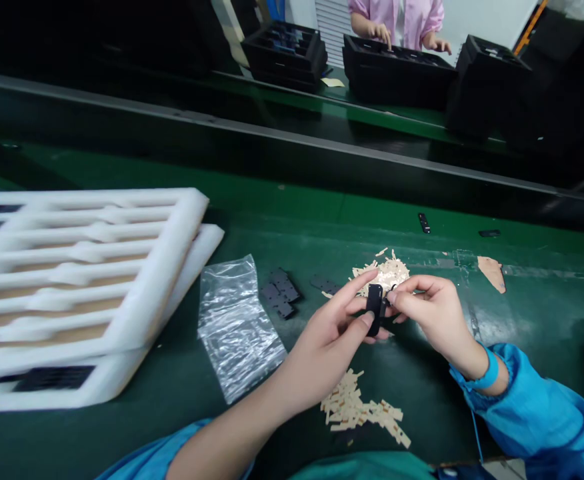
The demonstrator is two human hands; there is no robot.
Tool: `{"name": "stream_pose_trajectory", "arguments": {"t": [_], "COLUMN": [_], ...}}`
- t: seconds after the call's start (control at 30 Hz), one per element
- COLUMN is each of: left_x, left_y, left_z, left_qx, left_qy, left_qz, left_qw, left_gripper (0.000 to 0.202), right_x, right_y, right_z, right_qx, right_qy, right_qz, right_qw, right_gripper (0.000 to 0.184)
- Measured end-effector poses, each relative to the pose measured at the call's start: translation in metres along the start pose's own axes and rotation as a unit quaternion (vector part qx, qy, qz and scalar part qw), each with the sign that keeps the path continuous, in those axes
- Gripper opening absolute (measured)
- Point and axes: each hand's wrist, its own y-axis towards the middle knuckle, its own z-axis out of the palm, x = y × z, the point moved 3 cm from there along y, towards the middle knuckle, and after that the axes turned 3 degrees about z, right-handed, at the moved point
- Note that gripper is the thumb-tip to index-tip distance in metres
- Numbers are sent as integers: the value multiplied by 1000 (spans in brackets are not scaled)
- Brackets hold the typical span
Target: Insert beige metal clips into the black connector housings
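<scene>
My left hand [329,333] pinches a small black plastic part [374,300] between thumb and fingers above the green table [422,373]. My right hand [435,313] meets it from the right, fingertips pinched at the part's edge. Just behind the hands lies a heap of small tan paper strips [387,272]. A second heap of tan strips [359,408] lies near my left wrist. A cluster of black parts [281,293] sits to the left of the hands.
Stacked white foam trays [87,280] fill the left side. A crumpled clear plastic bag [237,327] lies beside them. Loose black parts [424,223] and a tan scrap [492,273] lie farther back. Across the conveyor, a person in pink [397,20] handles black trays [397,67].
</scene>
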Motion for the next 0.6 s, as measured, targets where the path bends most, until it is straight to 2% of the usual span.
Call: {"name": "stream_pose_trajectory", "arguments": {"t": [0.23, 0.6], "left_x": [2, 3], "left_y": [-3, -7], "left_z": [2, 2], "left_qx": [-8, -8], "left_qy": [50, 108], "left_qz": [22, 40], "left_qw": [998, 993], "left_gripper": [65, 65], "right_x": [-3, -2], "right_y": [-1, -2], "right_z": [-1, -1], "right_qx": [-14, 1], "right_qy": [-19, -46], "right_qz": [-10, -13], "right_qw": [1000, 999], "right_gripper": [12, 9]}}
